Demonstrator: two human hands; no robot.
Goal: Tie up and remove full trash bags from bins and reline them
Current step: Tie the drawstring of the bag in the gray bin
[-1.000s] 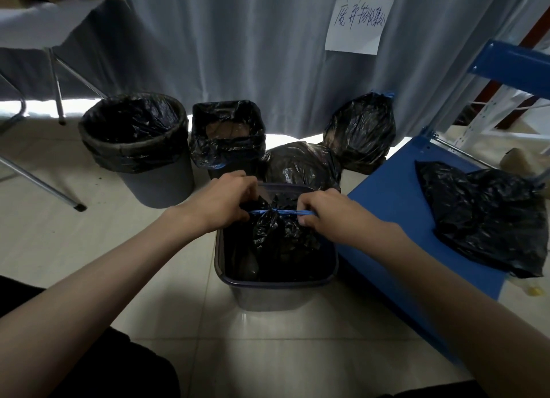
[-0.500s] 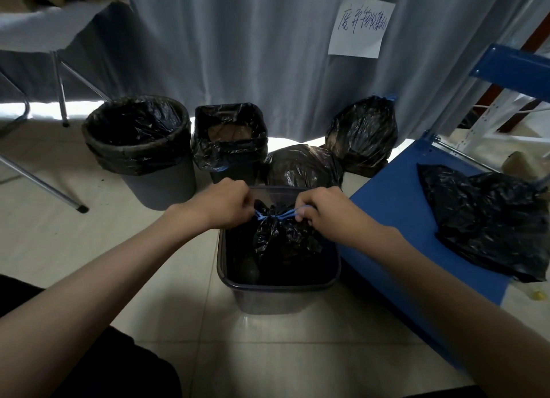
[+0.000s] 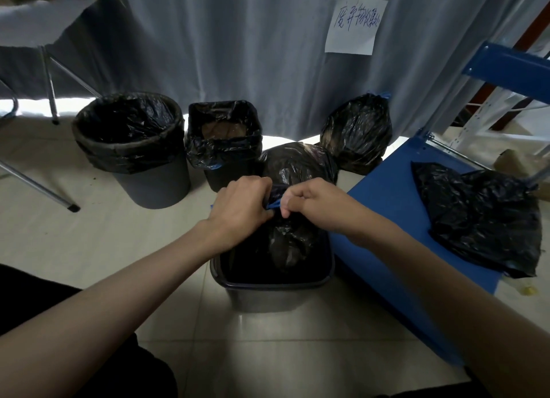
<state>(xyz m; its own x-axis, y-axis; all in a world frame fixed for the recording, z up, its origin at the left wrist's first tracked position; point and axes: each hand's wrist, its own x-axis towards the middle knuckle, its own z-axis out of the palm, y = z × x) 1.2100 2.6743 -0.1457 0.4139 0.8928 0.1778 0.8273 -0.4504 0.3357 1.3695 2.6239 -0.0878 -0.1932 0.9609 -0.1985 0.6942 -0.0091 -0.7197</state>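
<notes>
A grey rectangular bin (image 3: pixel 268 290) stands on the floor in front of me. Inside it a gathered black trash bag (image 3: pixel 285 243) rises to its bunched neck. A blue drawstring (image 3: pixel 273 205) runs across that neck. My left hand (image 3: pixel 238 210) grips the string's left end and my right hand (image 3: pixel 312 202) pinches its right end; the hands nearly touch above the bin. Two tied full bags sit behind: one (image 3: pixel 300 162) just beyond the bin, another (image 3: pixel 357 133) by the curtain.
A round lined bin (image 3: pixel 134 150) and a square lined bin (image 3: pixel 226 141) stand at the back left. A blue shelf board (image 3: pixel 395 195) on the right carries loose black bags (image 3: pixel 482 219). A grey curtain with a paper note (image 3: pixel 354 22) hangs behind. Metal table legs (image 3: pixel 47 189) stand at left.
My two hands have come together over the bag's neck, so the blue string between them has gone from a taut long span to a short bit. The view has shifted down slightly.
</notes>
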